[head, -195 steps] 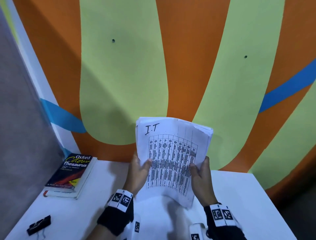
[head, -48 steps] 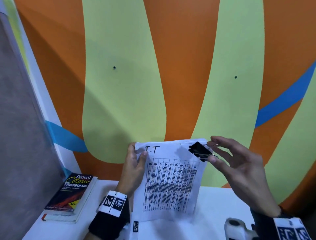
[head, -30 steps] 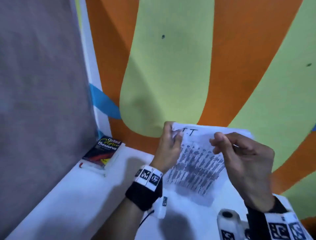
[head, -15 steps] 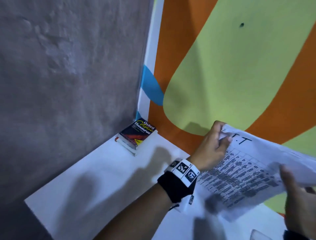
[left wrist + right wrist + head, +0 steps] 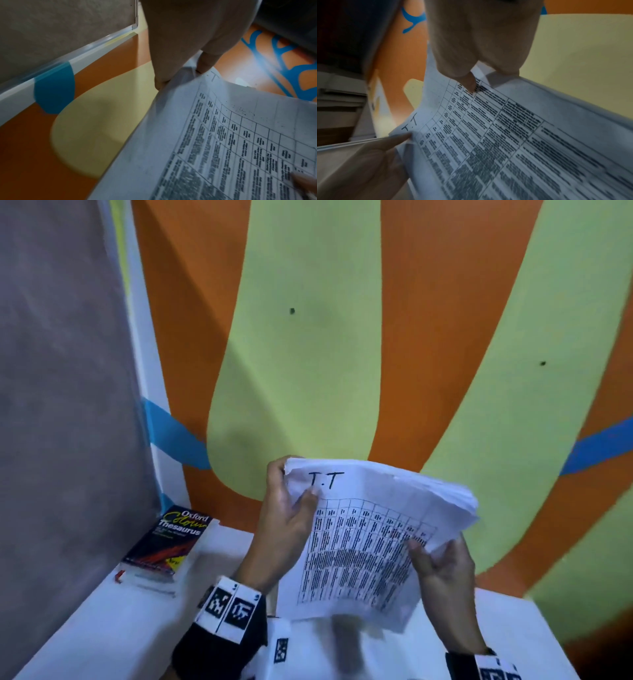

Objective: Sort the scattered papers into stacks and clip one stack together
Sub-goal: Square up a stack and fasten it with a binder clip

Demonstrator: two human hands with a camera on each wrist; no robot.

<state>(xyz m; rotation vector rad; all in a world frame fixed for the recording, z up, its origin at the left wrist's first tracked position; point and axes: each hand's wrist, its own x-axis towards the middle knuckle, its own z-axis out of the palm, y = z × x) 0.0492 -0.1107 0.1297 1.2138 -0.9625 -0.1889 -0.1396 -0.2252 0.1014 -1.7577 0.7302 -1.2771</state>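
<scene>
I hold a stack of white papers [image 5: 363, 546] upright above the white table [image 5: 130, 628]. Its top sheet carries a printed table and a handwritten "I.T". My left hand [image 5: 291, 508] grips the stack's upper left corner, thumb on the front near the writing. My right hand [image 5: 442, 563] grips the right edge lower down, thumb on the print. In the left wrist view the fingers [image 5: 204, 63] pinch the papers [image 5: 223, 148] at the corner. The right wrist view shows my thumb [image 5: 469, 83] pressed on the papers [image 5: 505, 135]. No binder clip is visible on the stack.
An Oxford Colour Thesaurus book [image 5: 168, 542] lies at the table's back left corner against a grey panel [image 5: 61, 405]. An orange and green striped wall [image 5: 342, 337] stands right behind the table. More white paper [image 5: 308, 655] lies on the table under the stack.
The binder clip held in my right hand 1.6 s ago is gone from view. My right hand has returned to grip the stack's right edge. The view swung left, then back.
</scene>
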